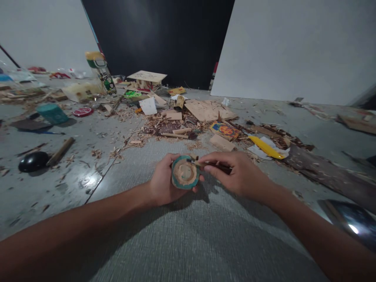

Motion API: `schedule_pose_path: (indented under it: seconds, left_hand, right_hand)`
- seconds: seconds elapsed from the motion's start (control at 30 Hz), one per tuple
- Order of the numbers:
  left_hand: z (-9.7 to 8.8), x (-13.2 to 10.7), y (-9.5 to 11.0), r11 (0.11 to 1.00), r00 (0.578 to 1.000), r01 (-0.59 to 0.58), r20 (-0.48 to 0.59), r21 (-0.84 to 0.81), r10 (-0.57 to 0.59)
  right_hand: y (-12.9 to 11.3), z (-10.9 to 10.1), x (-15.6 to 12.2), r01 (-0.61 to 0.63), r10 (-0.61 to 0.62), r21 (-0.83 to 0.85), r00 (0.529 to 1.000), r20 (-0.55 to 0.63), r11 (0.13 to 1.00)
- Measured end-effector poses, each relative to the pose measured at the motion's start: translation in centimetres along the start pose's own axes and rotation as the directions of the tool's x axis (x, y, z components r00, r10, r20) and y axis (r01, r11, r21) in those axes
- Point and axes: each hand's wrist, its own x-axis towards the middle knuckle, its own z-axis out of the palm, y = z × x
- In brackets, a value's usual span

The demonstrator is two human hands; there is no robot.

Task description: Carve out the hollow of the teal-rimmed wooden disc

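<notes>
Cupped in my left hand [164, 182] is a small round wooden bowl [185, 173] with a teal rim and a bare, rough, carved hollow facing up. My fingers wrap beneath it and show at its right side. My right hand [239, 172] pinches a thin carving tool [199, 162] between thumb and fingers. The tool's dark tip touches or hovers over the bowl's upper right rim; I cannot tell which. Most of its handle is hidden in my palm.
Wood shavings and offcuts lie ahead around a thin wooden board [210, 110]. A yellow-handled tool [268, 147] rests right of them. At left are a teal block [53, 113], a red lid [82, 112], a black rounded object [33, 161] and a printed bottle [101, 73].
</notes>
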Motion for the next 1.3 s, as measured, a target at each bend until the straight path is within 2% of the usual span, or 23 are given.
schedule_pose_path:
  seconds: [0.07,0.23,0.5,0.67,0.8,0.97,1.13,1.3]
  left_hand:
    - [0.0,0.0,0.0,1.000,1.000,0.009,0.000,0.005,-0.009]
    - [-0.2,0.1,-0.1,0.999,0.997,0.048,0.056,0.009,-0.048]
    - [0.1,-0.1,0.0,0.997,0.997,0.052,0.056,0.048,-0.055]
    - [0.2,-0.3,-0.1,0.994,0.998,0.059,0.032,0.088,-0.063]
    - [0.2,-0.3,-0.2,0.993,0.997,0.056,0.050,0.108,-0.062]
    - [-0.1,-0.2,-0.3,0.992,0.996,0.058,0.066,0.115,-0.066]
    - [-0.2,-0.2,-0.3,0.990,0.992,0.063,0.104,0.124,-0.076]
    - [-0.2,-0.3,-0.3,0.982,0.988,0.073,0.118,0.173,-0.095]
  right_hand:
    - [0.2,0.1,0.0,-0.007,0.007,0.012,1.000,-0.001,1.000]
    - [0.7,0.7,-0.2,0.094,-0.097,-0.046,0.994,-0.057,0.994]
    - [0.4,0.4,-0.1,0.081,-0.081,-0.009,0.996,-0.027,0.997]
    - [0.4,-0.2,-0.2,0.008,-0.008,0.013,1.000,0.022,1.000]
    - [0.4,-0.2,-0.2,0.058,-0.059,0.019,0.998,0.019,0.998]
    - [0.3,0.0,-0.3,-0.013,0.012,0.021,0.999,0.044,1.000]
    - [0.3,-0.2,-0.3,0.043,-0.046,0.043,0.997,0.058,0.998]
    - [0.2,-0.2,-0.3,0.008,-0.014,0.060,0.996,0.090,0.998]
